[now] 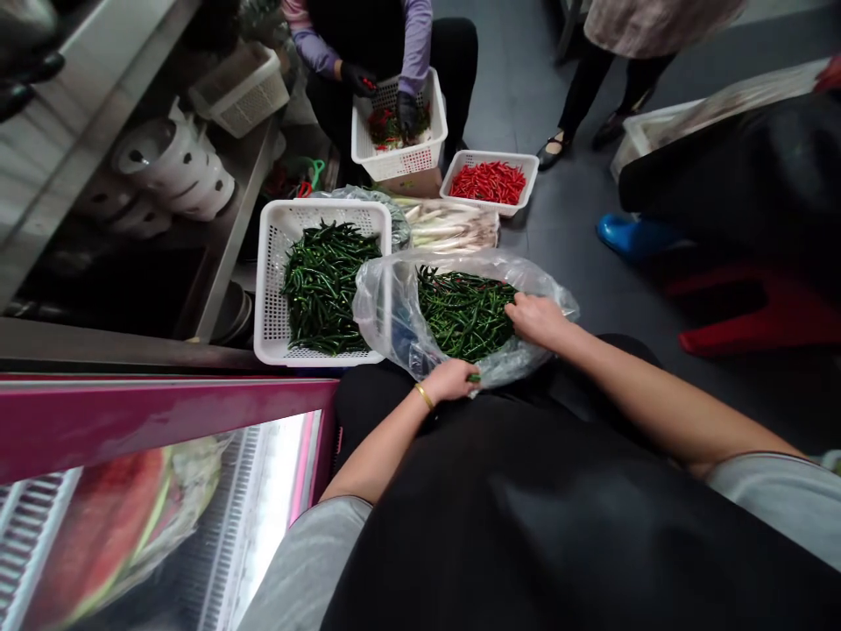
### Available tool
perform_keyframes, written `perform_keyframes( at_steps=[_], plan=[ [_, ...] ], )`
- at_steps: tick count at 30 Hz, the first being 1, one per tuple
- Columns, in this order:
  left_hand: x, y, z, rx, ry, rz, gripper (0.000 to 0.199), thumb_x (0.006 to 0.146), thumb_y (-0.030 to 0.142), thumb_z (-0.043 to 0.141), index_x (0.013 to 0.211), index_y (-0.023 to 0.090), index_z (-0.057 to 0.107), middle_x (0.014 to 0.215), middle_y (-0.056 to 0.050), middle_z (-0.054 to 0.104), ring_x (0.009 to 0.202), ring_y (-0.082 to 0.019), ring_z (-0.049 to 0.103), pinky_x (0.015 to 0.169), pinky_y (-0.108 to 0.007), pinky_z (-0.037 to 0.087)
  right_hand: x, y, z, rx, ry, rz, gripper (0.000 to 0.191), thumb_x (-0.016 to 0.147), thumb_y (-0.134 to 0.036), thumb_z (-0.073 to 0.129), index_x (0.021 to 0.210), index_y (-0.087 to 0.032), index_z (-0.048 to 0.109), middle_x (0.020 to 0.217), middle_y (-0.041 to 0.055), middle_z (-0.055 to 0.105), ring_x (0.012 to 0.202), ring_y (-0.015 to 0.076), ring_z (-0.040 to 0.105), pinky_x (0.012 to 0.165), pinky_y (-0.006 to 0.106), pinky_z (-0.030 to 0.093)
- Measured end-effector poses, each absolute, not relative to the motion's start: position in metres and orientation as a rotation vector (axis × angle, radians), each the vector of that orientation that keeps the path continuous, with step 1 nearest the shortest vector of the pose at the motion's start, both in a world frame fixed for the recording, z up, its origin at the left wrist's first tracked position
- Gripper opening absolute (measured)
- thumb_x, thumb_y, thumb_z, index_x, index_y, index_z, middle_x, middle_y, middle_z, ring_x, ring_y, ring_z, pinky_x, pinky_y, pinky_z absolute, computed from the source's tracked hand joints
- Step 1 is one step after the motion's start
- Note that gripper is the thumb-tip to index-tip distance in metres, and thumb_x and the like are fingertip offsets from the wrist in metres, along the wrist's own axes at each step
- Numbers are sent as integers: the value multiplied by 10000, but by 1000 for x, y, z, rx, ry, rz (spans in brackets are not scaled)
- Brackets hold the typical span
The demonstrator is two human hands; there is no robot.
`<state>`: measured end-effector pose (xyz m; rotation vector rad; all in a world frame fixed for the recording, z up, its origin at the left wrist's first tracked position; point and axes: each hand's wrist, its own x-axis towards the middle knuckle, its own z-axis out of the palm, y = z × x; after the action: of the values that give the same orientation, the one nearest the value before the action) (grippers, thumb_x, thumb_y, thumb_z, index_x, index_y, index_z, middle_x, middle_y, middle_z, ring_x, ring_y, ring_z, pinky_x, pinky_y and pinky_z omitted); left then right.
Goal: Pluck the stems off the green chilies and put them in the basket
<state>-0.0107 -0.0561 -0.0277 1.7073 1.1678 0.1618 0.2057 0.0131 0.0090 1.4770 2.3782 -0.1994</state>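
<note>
Centrally, chillies (463, 315) in open bag (548, 273), overlapping crate (264, 280), presumably for short reach; left hand (450, 379) closed on green chilli (474, 378); right hand (540, 322) at chillies' edge, grip unclear.

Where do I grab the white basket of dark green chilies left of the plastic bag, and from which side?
I'd take the white basket by its near and far edges, from above. The rim there stands clear of the chilies, and opposite grips should balance it; the plastic bag overlaps the right edge.
</note>
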Motion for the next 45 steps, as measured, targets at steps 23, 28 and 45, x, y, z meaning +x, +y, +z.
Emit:
perform_keyframes(
  at_steps=[23, 28, 45],
  plan=[
    [-32, -21, -6, 630, 868, 730, 321, 647, 434, 638, 567, 144, 524, 480, 2, 472, 397, -72, 414, 377, -215, 215, 192, -9, -11, 1246, 2420, -377, 268, 877, -232, 457, 960, -163, 703, 995, 152, 624, 792, 223, 647, 637, 295, 438],
    [-46, -27, 1, 611, 877, 787, 275, 626, 374, 678, 698, 143, 547, 452, 61, 392, 368, -44, 338, 395, -207, 222, 199, 5, -14, 1347, 2435, -496, 216, 839, -300, 525, 864, -162, 690, 942, 127, 660, 783, 214, 647, 620, 278, 427],
    [12, -45, -27, 455, 1092, 1019, 477, 602, 529, 742, 643, 171, 430, 468, 78, 406, 391, -42, 360, 426, -218, 239, 143, -30, -6, 1959, 1940, -2253, 411, 749, -588, 560, 617, -211, 466, 469, -36, 533, 399, 114, 496, 421, 247, 420]
  ],
)
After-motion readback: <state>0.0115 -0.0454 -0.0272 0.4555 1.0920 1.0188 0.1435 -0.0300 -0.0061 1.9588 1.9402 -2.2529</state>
